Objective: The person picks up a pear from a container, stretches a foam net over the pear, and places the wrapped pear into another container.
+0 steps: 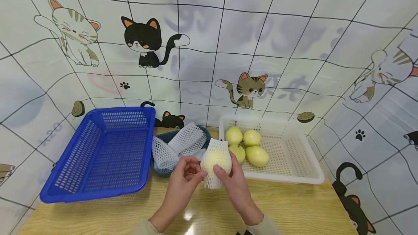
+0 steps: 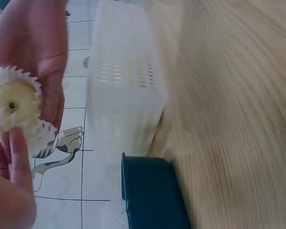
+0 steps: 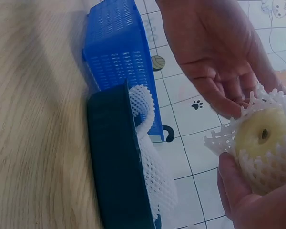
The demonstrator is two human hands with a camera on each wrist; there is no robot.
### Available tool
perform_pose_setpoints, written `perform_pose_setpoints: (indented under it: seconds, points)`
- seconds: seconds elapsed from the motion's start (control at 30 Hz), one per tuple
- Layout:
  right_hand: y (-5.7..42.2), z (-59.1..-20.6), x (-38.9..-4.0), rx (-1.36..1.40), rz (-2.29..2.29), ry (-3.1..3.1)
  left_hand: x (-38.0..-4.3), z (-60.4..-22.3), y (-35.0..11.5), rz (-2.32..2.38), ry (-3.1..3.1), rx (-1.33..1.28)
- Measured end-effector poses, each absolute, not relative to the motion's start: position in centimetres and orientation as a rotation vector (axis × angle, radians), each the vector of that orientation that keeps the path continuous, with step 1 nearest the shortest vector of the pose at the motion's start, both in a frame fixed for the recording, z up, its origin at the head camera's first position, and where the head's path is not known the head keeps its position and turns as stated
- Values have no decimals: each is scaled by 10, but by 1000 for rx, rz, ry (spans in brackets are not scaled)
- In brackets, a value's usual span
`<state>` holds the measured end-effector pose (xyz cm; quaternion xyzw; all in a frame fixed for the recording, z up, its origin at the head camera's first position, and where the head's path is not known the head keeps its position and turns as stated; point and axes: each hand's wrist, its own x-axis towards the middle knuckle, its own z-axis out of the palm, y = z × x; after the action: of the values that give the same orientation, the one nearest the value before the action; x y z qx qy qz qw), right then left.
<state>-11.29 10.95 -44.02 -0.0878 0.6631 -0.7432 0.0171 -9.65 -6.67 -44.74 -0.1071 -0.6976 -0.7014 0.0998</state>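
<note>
A pale yellow pear (image 3: 260,136) sits inside a white foam net sleeve (image 1: 213,183), its end showing through the sleeve's opening in both wrist views. My right hand (image 1: 237,188) holds the sleeved pear from the right, with the thumb across its front. At the sleeve's lower left edge, my left hand (image 1: 183,182) pinches the netting between thumb and curled fingers. Behind the hands, a dark teal basin (image 3: 117,162) holds several more foam sleeves (image 1: 185,139). Several bare pears (image 1: 257,156) lie in the left part of a white basket (image 1: 284,177).
A blue plastic basket (image 1: 125,151) stands on the left of the wooden table (image 1: 209,213), beside the teal basin. The white basket is on the right. Behind everything hangs a wall covering (image 1: 202,64) with cats and grid lines.
</note>
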Motion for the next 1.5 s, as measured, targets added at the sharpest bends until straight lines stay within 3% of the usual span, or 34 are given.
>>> perform_pose_setpoints:
  seconds: [0.2, 0.33, 0.5, 0.83, 1.07, 1.5]
  points:
    - [110, -437, -112, -370, -2188, 2123, -103, -445, -72, -2290, -2135, -196]
    - [113, -433, -112, -413, -2055, 2192, -104, -452, -77, -2340, -2166, -352]
    - [114, -428, -113, -462, -1889, 2288, -102, -461, -77, -2749, -1955, -504]
    - [117, -426, -112, -719, -1753, 2552, -96, -464, -74, -3361, -1267, -250]
    - [127, -438, -107, -1097, -1603, 2955, -98, -461, -76, -3352, -1139, -105]
    - [125, -442, -118, -1566, -1434, 3140, -100, -454, -71, -3236, -1267, -142]
